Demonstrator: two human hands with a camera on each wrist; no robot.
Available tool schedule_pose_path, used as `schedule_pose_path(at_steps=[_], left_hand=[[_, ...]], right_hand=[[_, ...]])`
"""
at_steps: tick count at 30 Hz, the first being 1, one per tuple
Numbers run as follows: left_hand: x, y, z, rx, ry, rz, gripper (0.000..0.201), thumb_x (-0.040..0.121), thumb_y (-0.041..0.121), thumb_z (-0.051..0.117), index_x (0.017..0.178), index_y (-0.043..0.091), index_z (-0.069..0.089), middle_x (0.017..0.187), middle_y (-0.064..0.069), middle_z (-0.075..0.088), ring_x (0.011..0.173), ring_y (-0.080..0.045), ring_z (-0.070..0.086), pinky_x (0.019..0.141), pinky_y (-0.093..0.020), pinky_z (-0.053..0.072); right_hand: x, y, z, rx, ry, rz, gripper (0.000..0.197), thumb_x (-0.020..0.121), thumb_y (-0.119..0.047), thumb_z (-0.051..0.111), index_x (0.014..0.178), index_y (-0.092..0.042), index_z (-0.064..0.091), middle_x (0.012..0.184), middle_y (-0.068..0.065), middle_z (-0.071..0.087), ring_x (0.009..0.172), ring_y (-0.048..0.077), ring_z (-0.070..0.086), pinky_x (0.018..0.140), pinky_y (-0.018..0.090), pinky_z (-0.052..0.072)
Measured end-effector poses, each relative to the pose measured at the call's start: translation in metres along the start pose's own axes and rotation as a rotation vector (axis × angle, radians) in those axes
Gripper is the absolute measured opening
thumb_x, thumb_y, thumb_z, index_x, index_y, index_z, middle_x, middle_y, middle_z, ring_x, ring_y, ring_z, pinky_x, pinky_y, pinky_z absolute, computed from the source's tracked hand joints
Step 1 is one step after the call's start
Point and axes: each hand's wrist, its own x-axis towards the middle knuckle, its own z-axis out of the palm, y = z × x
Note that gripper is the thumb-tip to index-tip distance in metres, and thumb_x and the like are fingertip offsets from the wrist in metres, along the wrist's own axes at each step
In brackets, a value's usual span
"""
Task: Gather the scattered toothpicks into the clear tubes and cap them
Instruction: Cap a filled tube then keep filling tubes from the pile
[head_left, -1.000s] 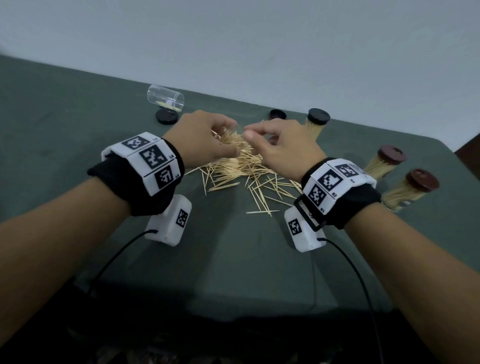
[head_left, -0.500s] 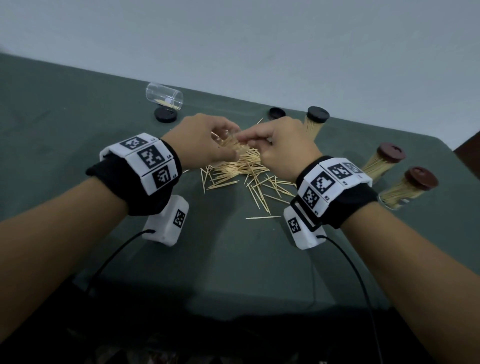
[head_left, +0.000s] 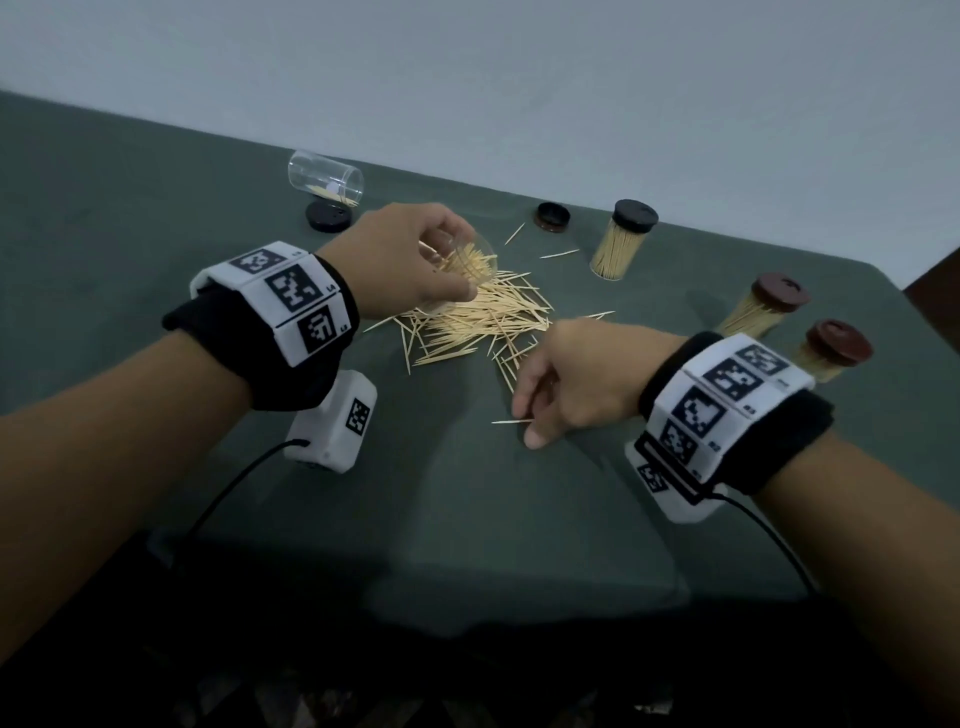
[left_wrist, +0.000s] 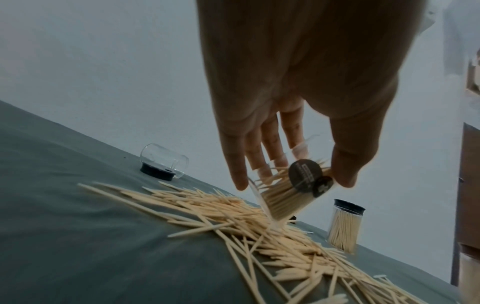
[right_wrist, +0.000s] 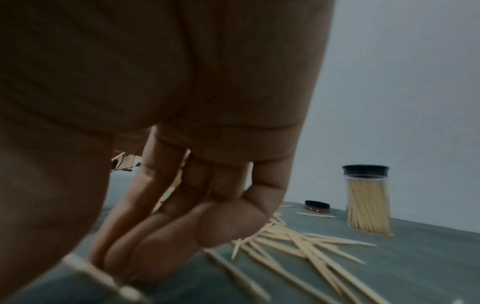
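A heap of loose toothpicks (head_left: 478, 322) (left_wrist: 259, 232) (right_wrist: 298, 240) lies mid-table on the green cloth. My left hand (head_left: 457, 275) (left_wrist: 285, 179) grips a clear tube (head_left: 467, 270) (left_wrist: 283, 201), partly filled with toothpicks and tilted, just over the heap's far left part. My right hand (head_left: 527, 423) (right_wrist: 182, 236) is down at the near edge of the heap. Its curled fingers and thumb close on the end of a lone toothpick (head_left: 506, 422) that lies flat on the cloth.
An almost empty clear tube (head_left: 326, 179) lies on its side at the back left by a black cap (head_left: 327, 215). A loose brown cap (head_left: 553, 215) sits at the back. Three capped full tubes (head_left: 621, 244) (head_left: 758, 312) (head_left: 831, 351) stand on the right.
My hands were together over the heap; the right hand has drawn back toward me to a stray toothpick. The left hand has stayed over the heap with the tube now uncovered.
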Motion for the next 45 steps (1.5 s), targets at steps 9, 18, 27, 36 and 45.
schedule_pose_path(at_steps=[9, 18, 27, 36, 45], left_hand=[[-0.001, 0.000, -0.001, -0.001, -0.011, 0.006, 0.054, 0.072, 0.041, 0.082, 0.121, 0.032, 0.060, 0.111, 0.011, 0.063, 0.101, -0.009, 0.063, 0.093, -0.030, 0.050], [0.000, -0.003, -0.003, 0.012, -0.006, 0.007, 0.052, 0.072, 0.038, 0.082, 0.120, 0.031, 0.060, 0.111, 0.009, 0.063, 0.101, -0.008, 0.062, 0.088, -0.026, 0.049], [0.001, -0.006, -0.009, 0.014, 0.011, 0.012, 0.053, 0.074, 0.039, 0.081, 0.122, 0.032, 0.059, 0.111, 0.010, 0.061, 0.102, -0.007, 0.061, 0.086, -0.023, 0.046], [-0.001, -0.012, -0.020, 0.003, 0.047, 0.007, 0.054, 0.075, 0.036, 0.081, 0.124, 0.030, 0.059, 0.112, 0.010, 0.062, 0.104, -0.008, 0.060, 0.083, -0.019, 0.043], [-0.001, -0.012, -0.025, 0.009, 0.054, 0.006, 0.057, 0.075, 0.038, 0.080, 0.126, 0.029, 0.058, 0.114, 0.009, 0.061, 0.105, -0.009, 0.060, 0.091, -0.025, 0.048]], right_hand=[[0.022, 0.008, 0.000, -0.107, 0.263, 0.091, 0.008, 0.082, -0.026, 0.066, 0.080, -0.031, 0.071, 0.080, -0.013, 0.066, 0.083, 0.012, 0.062, 0.074, 0.029, 0.053], [0.068, 0.031, -0.010, -0.067, 0.415, 0.060, 0.065, 0.075, -0.044, 0.078, 0.132, -0.032, 0.049, 0.131, 0.000, 0.050, 0.121, 0.020, 0.049, 0.100, 0.033, 0.040], [0.076, 0.027, -0.013, -0.013, 0.373, -0.018, 0.047, 0.083, -0.035, 0.074, 0.127, -0.033, 0.062, 0.119, 0.000, 0.067, 0.108, 0.015, 0.061, 0.086, 0.019, 0.039], [0.074, 0.012, -0.013, 0.108, 0.334, -0.063, 0.052, 0.076, -0.033, 0.072, 0.125, -0.036, 0.054, 0.116, -0.010, 0.057, 0.109, 0.013, 0.056, 0.091, 0.024, 0.042], [0.081, 0.010, -0.016, -0.046, 0.406, -0.071, 0.040, 0.086, -0.030, 0.072, 0.125, -0.029, 0.066, 0.113, 0.001, 0.070, 0.108, 0.017, 0.061, 0.092, 0.022, 0.043]])
